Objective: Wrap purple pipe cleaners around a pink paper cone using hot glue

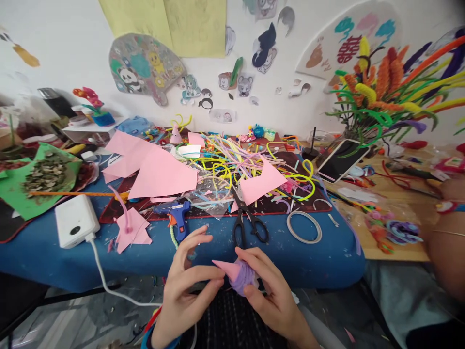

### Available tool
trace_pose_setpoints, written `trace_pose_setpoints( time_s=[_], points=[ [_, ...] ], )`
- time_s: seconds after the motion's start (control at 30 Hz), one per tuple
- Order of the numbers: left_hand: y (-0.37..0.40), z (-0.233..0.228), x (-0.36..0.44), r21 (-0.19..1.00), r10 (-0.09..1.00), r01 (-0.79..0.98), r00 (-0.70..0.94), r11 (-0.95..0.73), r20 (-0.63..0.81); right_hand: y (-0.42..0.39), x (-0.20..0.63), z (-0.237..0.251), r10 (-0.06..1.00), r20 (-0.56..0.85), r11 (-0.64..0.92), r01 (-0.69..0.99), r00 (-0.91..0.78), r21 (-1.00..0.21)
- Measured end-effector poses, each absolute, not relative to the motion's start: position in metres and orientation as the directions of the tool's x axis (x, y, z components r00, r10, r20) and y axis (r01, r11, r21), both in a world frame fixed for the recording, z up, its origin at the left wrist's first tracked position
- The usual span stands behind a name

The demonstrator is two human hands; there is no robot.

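Head view: a purple pipe-cleaner coil (242,281) with a pink cone (228,269) is clamped in the right hand (271,288) by the blue table's (308,264) edge; whether the left hand (191,278) pinches the cone, I can't tell. Beyond, a blue pot (103,119) holds a pink flower (93,98).

Soft, even light, bright wall (261,115), dimmer floor (83,315), stretched edges, dark upper-right corner

Dark red double-happiness character, 囍 (349,50), on the white fan-shaped panel (327,44).
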State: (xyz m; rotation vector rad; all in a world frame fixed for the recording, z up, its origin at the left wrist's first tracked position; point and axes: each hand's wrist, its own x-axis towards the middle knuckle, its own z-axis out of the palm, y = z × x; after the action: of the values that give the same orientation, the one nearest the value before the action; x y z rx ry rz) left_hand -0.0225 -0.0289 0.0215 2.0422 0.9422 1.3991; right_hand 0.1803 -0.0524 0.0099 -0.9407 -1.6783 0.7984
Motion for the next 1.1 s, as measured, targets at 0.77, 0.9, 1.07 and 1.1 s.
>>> trace_pose_setpoints(
  time_s=[0.77, 0.9, 1.07, 1.1],
  points=[
    [-0.008, 0.030, -0.038, 0.103, 0.290, 0.342, 0.556, -0.934, 0.779, -0.058, 0.175, 0.014, 0.944, 0.205, 0.170, -0.152, -0.258, -0.974],
    [-0.004, 0.032, -0.035, 0.096, 0.261, 0.308, 0.558, -0.946, 0.787, -0.056, 0.177, 0.014, 0.934, 0.216, 0.190, -0.116, -0.283, -0.975],
    [-0.003, 0.025, -0.036, 0.156, 0.271, 0.241, 0.581, -0.958, 0.767, -0.058, 0.181, 0.013, 0.915, 0.244, 0.253, -0.016, -0.320, -0.967],
    [-0.004, 0.024, -0.037, 0.180, 0.277, 0.220, 0.583, -0.959, 0.764, -0.058, 0.182, 0.013, 0.911, 0.246, 0.258, -0.008, -0.331, -0.966]
  ],
)
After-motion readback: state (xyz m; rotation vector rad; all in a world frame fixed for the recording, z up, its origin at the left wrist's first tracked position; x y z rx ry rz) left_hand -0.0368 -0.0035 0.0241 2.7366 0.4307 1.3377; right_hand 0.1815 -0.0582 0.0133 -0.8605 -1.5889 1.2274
